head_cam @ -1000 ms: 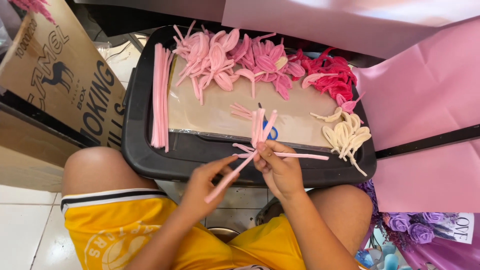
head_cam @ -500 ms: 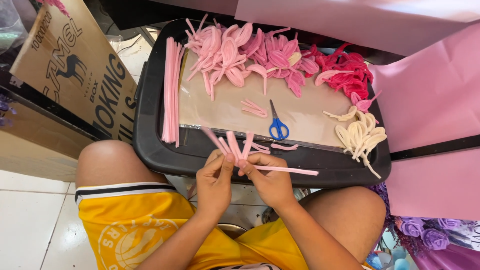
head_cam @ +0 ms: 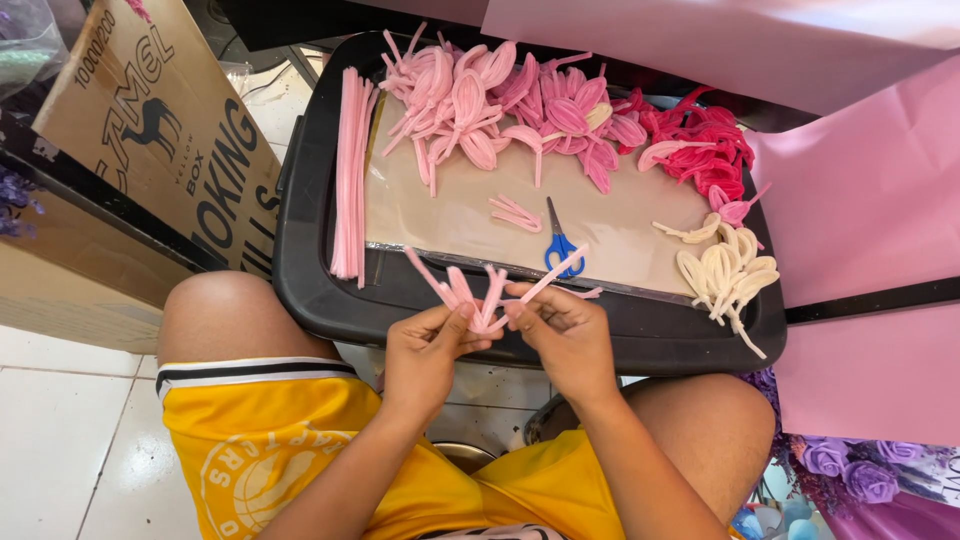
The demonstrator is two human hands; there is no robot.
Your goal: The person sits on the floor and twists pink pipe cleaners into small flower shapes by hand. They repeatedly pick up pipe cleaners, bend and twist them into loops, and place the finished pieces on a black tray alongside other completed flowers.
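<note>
A fuzzy pink pipe-cleaner bundle (head_cam: 487,290) is being pinched at its base by the left hand (head_cam: 425,352) and right hand (head_cam: 563,335), held together over the black tray's (head_cam: 310,290) near rim, its bent ends fanning upward and outward.

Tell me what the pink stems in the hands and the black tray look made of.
Fuzzy pink stems: likely chenille pipe cleaners, matte and fluffy, holding their bent shapes. Black rectangular tray: probably moulded plastic, with a smooth, faintly glossy rounded rim.
</note>
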